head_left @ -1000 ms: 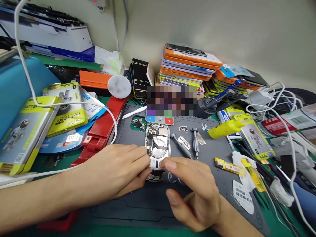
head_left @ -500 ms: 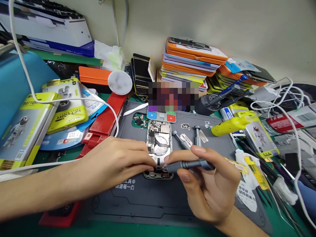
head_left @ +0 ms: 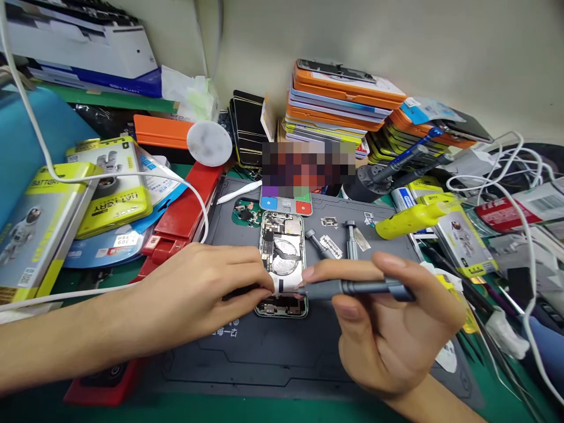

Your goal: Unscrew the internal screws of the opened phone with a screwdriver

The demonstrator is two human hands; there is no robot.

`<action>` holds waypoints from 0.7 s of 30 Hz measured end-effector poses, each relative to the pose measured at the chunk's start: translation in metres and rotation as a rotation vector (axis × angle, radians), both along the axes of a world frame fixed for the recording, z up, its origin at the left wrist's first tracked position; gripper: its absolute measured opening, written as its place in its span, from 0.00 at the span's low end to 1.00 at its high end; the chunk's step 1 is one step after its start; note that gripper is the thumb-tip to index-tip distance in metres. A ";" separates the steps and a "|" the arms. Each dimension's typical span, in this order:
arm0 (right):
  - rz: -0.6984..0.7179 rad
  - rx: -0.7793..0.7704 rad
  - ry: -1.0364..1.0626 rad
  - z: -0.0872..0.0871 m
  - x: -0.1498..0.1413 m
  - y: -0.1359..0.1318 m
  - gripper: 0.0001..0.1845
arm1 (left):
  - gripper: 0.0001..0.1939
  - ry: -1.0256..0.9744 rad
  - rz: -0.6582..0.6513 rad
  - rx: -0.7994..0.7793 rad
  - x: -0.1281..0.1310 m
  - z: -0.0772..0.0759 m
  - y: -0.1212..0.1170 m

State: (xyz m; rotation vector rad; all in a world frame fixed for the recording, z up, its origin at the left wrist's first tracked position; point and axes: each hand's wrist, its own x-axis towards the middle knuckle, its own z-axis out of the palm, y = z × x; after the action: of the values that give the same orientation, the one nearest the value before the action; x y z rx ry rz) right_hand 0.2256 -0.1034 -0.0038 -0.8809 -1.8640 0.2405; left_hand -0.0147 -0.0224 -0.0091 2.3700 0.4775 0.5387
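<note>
An opened phone [head_left: 288, 228] lies on the grey work mat [head_left: 247, 367], its inner parts and a round silvery coil showing. My left hand [head_left: 224, 282] has its fingers pinched together at the phone's lower left edge; whatever is between the fingertips is hidden. In my right hand [head_left: 392, 341] I hold a grey screwdriver [head_left: 365, 288] almost level between thumb and fingers. The screwdriver's front end lies over the phone's lower right edge, and its tip is too small to make out.
Two more screwdrivers, one of them upright-pointing [head_left: 351, 241], lie beyond the phone near a razor blade [head_left: 331, 247]. A yellow bottle [head_left: 396, 223] lies at the right. Battery boxes [head_left: 112, 202] and a red tool [head_left: 187, 205] stand left, with a white cable [head_left: 145, 174] across them.
My right hand and the screwdriver have shifted to the right, back from the phone's middle. My left hand stays pinched at the phone's left edge. The view has shifted slightly.
</note>
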 end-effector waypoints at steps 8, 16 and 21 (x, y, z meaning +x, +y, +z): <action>-0.109 -0.016 -0.048 -0.008 0.001 0.002 0.27 | 0.08 0.042 0.056 0.018 0.001 0.003 0.000; -0.078 -0.095 -0.163 -0.006 0.009 -0.005 0.22 | 0.09 0.049 0.020 0.066 0.001 0.002 -0.001; -0.095 -0.078 -0.250 -0.006 0.012 -0.008 0.22 | 0.09 0.033 -0.006 0.107 0.002 0.001 -0.001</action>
State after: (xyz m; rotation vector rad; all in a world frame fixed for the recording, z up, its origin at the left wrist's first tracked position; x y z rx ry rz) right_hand 0.2381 -0.1112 -0.0101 -1.0907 -2.0472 0.1498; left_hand -0.0130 -0.0235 -0.0076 2.4853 0.4673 0.5354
